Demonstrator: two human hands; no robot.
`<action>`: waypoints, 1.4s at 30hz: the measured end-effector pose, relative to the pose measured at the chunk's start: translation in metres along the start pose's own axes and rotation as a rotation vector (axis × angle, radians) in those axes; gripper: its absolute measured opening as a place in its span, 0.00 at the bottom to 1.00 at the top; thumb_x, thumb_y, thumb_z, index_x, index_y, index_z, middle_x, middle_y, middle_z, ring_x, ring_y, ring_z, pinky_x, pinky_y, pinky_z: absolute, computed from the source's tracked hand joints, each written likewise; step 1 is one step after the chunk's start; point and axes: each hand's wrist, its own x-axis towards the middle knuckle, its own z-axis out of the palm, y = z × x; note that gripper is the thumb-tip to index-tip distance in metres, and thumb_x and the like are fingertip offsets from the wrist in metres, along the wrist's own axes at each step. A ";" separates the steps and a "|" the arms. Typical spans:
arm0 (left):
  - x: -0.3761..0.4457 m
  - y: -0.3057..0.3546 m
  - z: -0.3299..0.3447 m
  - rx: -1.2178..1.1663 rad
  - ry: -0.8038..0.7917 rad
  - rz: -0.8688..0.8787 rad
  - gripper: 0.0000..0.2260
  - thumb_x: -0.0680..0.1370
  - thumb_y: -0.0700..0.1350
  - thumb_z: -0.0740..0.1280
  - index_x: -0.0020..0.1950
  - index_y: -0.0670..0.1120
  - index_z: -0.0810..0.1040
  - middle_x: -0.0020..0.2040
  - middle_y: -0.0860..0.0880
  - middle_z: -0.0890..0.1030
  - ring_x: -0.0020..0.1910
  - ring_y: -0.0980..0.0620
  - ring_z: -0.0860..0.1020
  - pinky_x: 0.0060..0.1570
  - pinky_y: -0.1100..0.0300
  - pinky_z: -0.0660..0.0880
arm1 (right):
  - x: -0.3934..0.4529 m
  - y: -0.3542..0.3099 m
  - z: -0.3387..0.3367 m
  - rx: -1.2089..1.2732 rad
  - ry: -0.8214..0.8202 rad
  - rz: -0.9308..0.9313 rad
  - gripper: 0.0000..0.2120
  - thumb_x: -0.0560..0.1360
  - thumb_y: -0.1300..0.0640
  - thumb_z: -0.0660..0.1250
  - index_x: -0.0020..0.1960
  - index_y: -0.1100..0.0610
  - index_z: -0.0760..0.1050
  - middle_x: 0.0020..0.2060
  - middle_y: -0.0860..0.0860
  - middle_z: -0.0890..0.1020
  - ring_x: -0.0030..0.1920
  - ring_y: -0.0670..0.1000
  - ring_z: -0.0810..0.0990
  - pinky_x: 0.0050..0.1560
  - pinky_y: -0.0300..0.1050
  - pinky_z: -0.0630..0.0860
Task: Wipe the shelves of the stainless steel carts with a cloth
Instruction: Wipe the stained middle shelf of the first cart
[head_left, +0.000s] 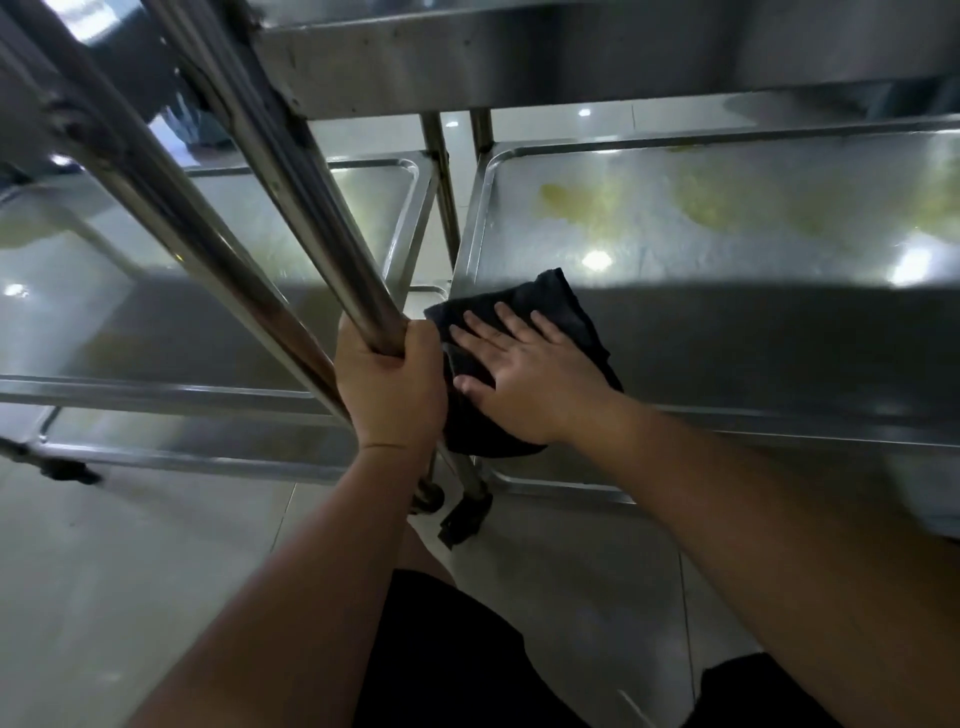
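Right cart middle shelf (727, 332): wiping in progress, yellow stains (571, 200) at far side untouched. Black cloth (566, 306) at near-left corner under flat, spread right hand (524, 379). Left hand (389, 379) grips cart post (311, 208). Next, likely: push cloth forward over stains.

A pale, glossy tiled floor (130, 571) with thin grout lines spreads below and shows bright spots of reflected ceiling light. The person's black shorts (441, 660) fill the lower middle, with a bare knee (421, 551) showing just above them.
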 end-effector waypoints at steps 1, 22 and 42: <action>-0.001 0.001 -0.001 -0.002 -0.007 -0.007 0.12 0.72 0.48 0.67 0.45 0.39 0.74 0.32 0.41 0.77 0.29 0.51 0.77 0.30 0.62 0.74 | -0.005 0.005 0.001 -0.007 0.006 0.008 0.34 0.79 0.30 0.38 0.83 0.38 0.41 0.82 0.37 0.43 0.82 0.46 0.36 0.81 0.55 0.35; -0.042 0.014 -0.027 0.239 -0.033 0.024 0.21 0.77 0.54 0.71 0.66 0.54 0.67 0.61 0.45 0.76 0.53 0.61 0.80 0.49 0.64 0.80 | -0.098 0.122 -0.026 -0.058 -0.019 0.150 0.32 0.80 0.32 0.35 0.82 0.37 0.38 0.79 0.33 0.36 0.81 0.44 0.35 0.78 0.52 0.33; -0.158 0.066 0.149 0.638 -0.890 0.444 0.25 0.86 0.54 0.61 0.82 0.49 0.64 0.83 0.48 0.63 0.83 0.48 0.59 0.80 0.48 0.57 | -0.232 0.282 -0.064 -0.111 -0.036 0.368 0.32 0.81 0.30 0.41 0.82 0.36 0.36 0.77 0.32 0.34 0.81 0.42 0.36 0.80 0.52 0.38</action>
